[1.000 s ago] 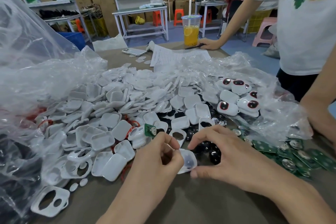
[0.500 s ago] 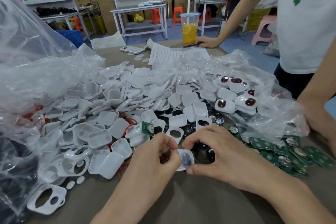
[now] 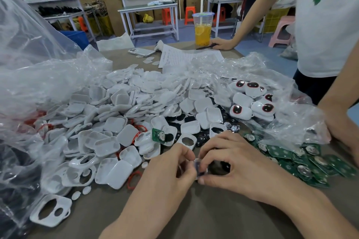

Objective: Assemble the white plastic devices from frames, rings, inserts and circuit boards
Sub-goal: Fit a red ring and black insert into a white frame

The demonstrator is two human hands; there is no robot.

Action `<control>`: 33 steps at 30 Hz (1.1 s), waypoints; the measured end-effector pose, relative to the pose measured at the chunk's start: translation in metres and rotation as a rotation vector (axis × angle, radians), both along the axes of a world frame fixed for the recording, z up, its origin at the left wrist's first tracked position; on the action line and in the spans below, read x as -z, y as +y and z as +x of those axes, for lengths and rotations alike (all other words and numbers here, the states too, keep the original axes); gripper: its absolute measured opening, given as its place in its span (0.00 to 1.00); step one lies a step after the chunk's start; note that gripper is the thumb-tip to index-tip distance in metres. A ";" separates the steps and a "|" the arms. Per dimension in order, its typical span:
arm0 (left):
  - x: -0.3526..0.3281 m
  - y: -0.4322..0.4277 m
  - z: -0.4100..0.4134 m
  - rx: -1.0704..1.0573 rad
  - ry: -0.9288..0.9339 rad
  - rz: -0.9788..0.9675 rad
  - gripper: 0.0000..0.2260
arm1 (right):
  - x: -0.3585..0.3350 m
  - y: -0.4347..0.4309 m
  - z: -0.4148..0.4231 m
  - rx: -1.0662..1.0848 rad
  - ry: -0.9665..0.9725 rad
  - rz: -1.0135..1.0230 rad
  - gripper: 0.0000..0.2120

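I am holding both hands close together over the near part of a brown table [image 3: 194,213]. My left hand [image 3: 172,169] and my right hand [image 3: 235,163] are each pinching one small white part [image 3: 197,167] between fingertips and thumb. The part is blurred, so I cannot tell which piece it is. Just beyond my hands, a big pile of white shells [image 3: 126,106] is lying beside a clear plastic bag [image 3: 38,68]. Green circuit boards [image 3: 312,163] are lying to my right, with finished devices with dark eyes [image 3: 252,103] behind them. A red ring [image 3: 133,179] is lying left of my left hand. Another person's hand [image 3: 223,43] is resting beside a cup of orange drink [image 3: 202,29].
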State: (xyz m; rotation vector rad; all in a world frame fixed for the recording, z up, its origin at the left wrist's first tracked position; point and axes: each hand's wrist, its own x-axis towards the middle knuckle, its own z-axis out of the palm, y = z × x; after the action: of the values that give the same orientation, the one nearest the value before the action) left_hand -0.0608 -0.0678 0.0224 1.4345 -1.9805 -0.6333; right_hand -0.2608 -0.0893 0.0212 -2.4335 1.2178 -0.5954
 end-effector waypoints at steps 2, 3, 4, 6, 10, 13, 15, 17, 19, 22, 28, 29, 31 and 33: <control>0.000 0.002 0.003 0.020 -0.056 -0.053 0.04 | 0.000 0.000 0.000 0.000 0.010 0.007 0.09; 0.000 0.003 0.007 0.023 -0.091 -0.084 0.02 | 0.000 0.000 0.000 0.000 0.012 0.010 0.09; -0.002 0.003 0.012 0.025 -0.123 -0.121 0.03 | 0.000 0.000 0.000 0.000 0.012 0.014 0.08; -0.005 0.003 0.021 0.057 -0.168 -0.191 0.06 | 0.000 0.000 -0.001 -0.001 0.014 0.020 0.07; -0.012 0.002 0.027 0.208 -0.335 -0.260 0.12 | 0.000 0.000 -0.001 -0.008 0.017 0.013 0.07; -0.011 0.002 0.024 0.268 -0.375 -0.238 0.15 | 0.000 0.001 -0.001 -0.004 0.020 0.011 0.08; -0.010 0.002 0.023 0.253 -0.366 -0.234 0.16 | 0.001 0.001 -0.001 0.000 0.020 0.001 0.08; -0.009 0.003 0.023 0.245 -0.371 -0.223 0.16 | 0.002 0.001 0.000 0.003 0.017 -0.005 0.08; -0.009 0.003 0.023 0.242 -0.378 -0.223 0.17 | 0.002 0.001 0.000 0.001 0.017 -0.009 0.09; -0.009 0.003 0.023 0.232 -0.384 -0.245 0.16 | 0.002 0.001 0.000 0.001 0.019 -0.012 0.09; -0.006 -0.001 0.027 0.092 -0.342 -0.389 0.14 | 0.001 0.002 0.000 -0.001 0.021 -0.008 0.09; -0.004 -0.003 0.028 0.036 -0.328 -0.419 0.14 | 0.001 0.002 0.000 0.000 0.022 -0.008 0.09; -0.003 -0.008 0.030 -0.107 -0.296 -0.448 0.13 | 0.001 0.002 0.000 0.004 0.025 -0.006 0.11; -0.001 -0.013 0.034 -0.235 -0.314 -0.437 0.09 | 0.002 0.003 0.000 0.008 0.032 -0.014 0.12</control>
State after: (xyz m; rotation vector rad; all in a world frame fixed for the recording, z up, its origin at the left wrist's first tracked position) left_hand -0.0266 -0.0812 0.0231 1.5157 -1.9750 0.1341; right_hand -0.2611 -0.0864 0.0189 -2.4605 1.2405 -0.5710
